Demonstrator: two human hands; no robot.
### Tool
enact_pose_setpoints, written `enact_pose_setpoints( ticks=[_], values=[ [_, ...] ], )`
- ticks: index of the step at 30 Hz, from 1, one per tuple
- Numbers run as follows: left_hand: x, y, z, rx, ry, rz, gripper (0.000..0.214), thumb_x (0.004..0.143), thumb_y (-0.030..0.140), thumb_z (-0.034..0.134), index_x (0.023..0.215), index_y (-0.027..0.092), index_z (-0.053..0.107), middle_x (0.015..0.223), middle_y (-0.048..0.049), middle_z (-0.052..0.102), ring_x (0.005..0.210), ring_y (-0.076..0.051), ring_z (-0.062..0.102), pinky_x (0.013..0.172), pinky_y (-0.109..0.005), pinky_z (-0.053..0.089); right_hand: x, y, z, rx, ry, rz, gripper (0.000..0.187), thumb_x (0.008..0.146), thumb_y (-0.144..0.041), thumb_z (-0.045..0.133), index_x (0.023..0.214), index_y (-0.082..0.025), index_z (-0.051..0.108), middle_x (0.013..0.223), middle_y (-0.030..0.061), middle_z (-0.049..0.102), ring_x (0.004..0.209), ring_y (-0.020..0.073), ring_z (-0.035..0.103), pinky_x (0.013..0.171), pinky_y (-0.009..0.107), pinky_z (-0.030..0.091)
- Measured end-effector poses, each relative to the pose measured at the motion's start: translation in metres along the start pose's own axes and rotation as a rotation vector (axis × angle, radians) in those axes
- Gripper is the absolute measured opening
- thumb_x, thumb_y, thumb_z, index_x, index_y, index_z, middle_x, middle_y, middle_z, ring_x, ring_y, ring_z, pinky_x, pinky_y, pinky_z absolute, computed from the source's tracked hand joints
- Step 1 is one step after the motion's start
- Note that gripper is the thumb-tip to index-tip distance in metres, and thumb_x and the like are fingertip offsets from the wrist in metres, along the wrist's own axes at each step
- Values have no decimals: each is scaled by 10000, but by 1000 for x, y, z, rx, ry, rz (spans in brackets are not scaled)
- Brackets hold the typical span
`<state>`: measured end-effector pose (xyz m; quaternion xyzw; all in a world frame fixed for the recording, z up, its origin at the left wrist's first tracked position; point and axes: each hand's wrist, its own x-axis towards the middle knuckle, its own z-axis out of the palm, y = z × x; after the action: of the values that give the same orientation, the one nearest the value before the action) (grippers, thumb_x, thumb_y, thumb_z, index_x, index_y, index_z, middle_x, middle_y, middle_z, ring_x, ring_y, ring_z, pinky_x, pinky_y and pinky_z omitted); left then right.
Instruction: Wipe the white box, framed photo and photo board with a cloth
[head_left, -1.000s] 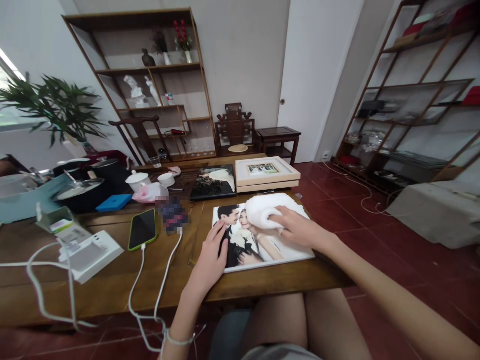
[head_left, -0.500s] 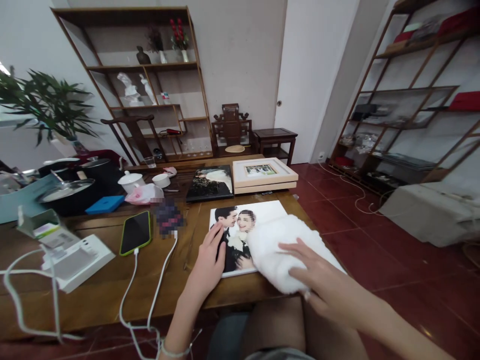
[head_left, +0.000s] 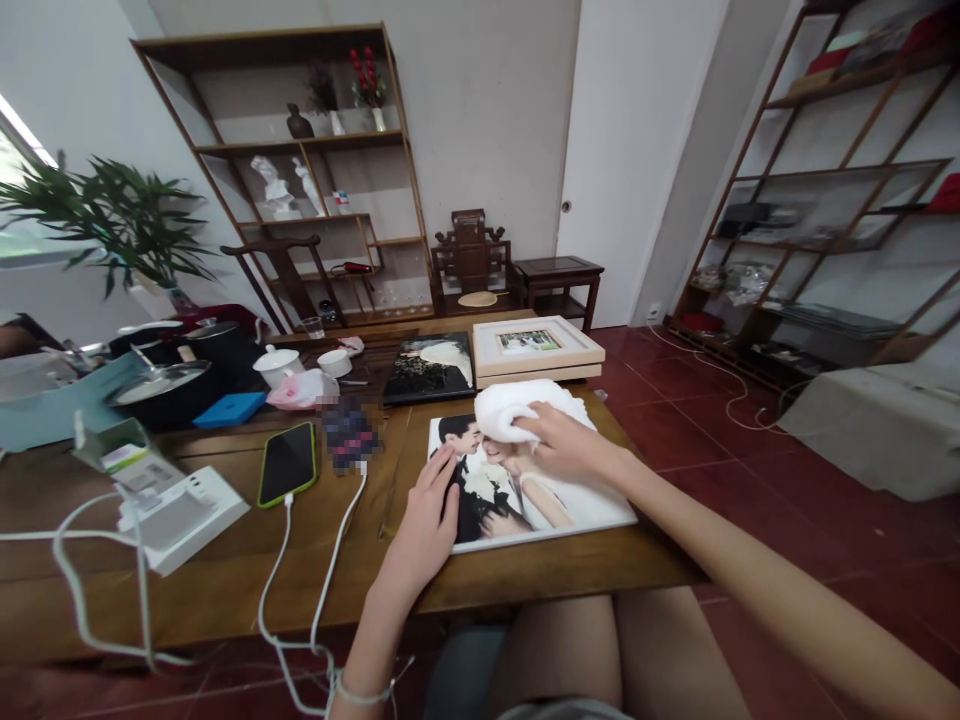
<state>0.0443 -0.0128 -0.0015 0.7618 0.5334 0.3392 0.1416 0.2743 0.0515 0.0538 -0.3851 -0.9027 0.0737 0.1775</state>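
Observation:
A flat photo panel (head_left: 540, 510) with a wedding picture of a couple lies on the wooden table in front of me. My left hand (head_left: 427, 510) rests flat on its left edge, fingers stretched out and holding nothing. A fluffy white towel (head_left: 502, 405) is bunched under my right hand (head_left: 564, 442), whose fingers are closed on it. The towel lies over the panel's upper right part and hides some of the picture there.
Behind the panel lie a dark photo panel (head_left: 427, 370) and a framed picture (head_left: 491, 350) in pale wood. On the left are a phone (head_left: 289, 465) with a white cable (head_left: 279, 560), a white box (head_left: 187, 530), a blue box (head_left: 230, 409) and a lidded pan (head_left: 161, 385).
My right hand has moved the towel up and away from me, uncovering the panel's lower right part. My left hand stays on the left edge. The view has shifted slightly.

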Motion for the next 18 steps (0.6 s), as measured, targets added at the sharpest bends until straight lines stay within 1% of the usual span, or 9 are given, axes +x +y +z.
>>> enact_pose_setpoints(
  ticks=[3,5,7,9,10,12,14,16,18],
  values=[
    [0,0,0,17,-17,-13,431,919,237,325,1311,109,451,1427,-164,404,1335,-232,347,1094,-483,277,11,7,7,-21,34,26,458,728,-19,395,1133,-133,578,1148,159,561,1125,283,445,938,464,361],
    [0,0,0,16,-18,-19,436,919,238,319,1312,103,448,1428,-168,402,1339,-237,340,1091,-493,281,3,4,12,-26,30,23,438,738,-29,405,1120,-138,586,1196,163,541,1173,287,413,975,488,322],
    [0,0,0,9,-11,-20,433,919,241,322,1311,113,453,1429,-161,403,1342,-238,334,1092,-495,278,-17,-7,14,-28,15,15,399,751,-57,427,1105,-139,594,1239,171,519,1220,294,378,1015,515,275],
    [-1,-1,1,1,-8,-21,429,917,243,330,1308,122,459,1431,-153,403,1345,-236,330,1099,-485,268,-43,-25,13,-27,-4,17,365,749,-78,445,1074,-128,603,1256,191,508,1258,309,343,1047,547,220],
    [0,-1,1,-2,-8,-24,429,916,243,333,1308,125,461,1432,-151,402,1346,-235,328,1102,-479,265,-57,-35,11,-21,-36,19,379,728,-65,445,1066,-130,604,1263,189,506,1275,309,326,1060,558,193],
    [0,-2,2,-7,-9,-28,431,914,242,336,1310,127,461,1431,-149,405,1347,-234,327,1105,-469,263,-83,-56,7,20,-97,9,436,652,-26,444,1032,-161,609,1288,146,506,1302,301,295,1078,571,150],
    [0,-3,3,-10,-9,-25,433,912,241,337,1312,129,460,1431,-148,405,1346,-234,330,1106,-463,264,-103,-75,2,56,-150,-31,479,594,-16,441,1008,-186,612,1326,109,485,1328,296,255,1089,570,125],
    [0,-4,4,-8,0,-15,433,912,242,338,1313,133,460,1430,-145,407,1343,-233,335,1107,-459,264,-112,-87,1,82,-170,-55,489,570,-24,443,993,-201,616,1352,89,466,1336,302,237,1089,576,117],
    [0,-5,4,-4,9,-7,436,911,244,339,1315,134,458,1429,-144,409,1342,-231,337,1108,-455,265,-109,-90,2,98,-164,-39,487,573,-31,447,995,-207,616,1340,85,479,1327,299,255,1085,577,124]
  ],
)
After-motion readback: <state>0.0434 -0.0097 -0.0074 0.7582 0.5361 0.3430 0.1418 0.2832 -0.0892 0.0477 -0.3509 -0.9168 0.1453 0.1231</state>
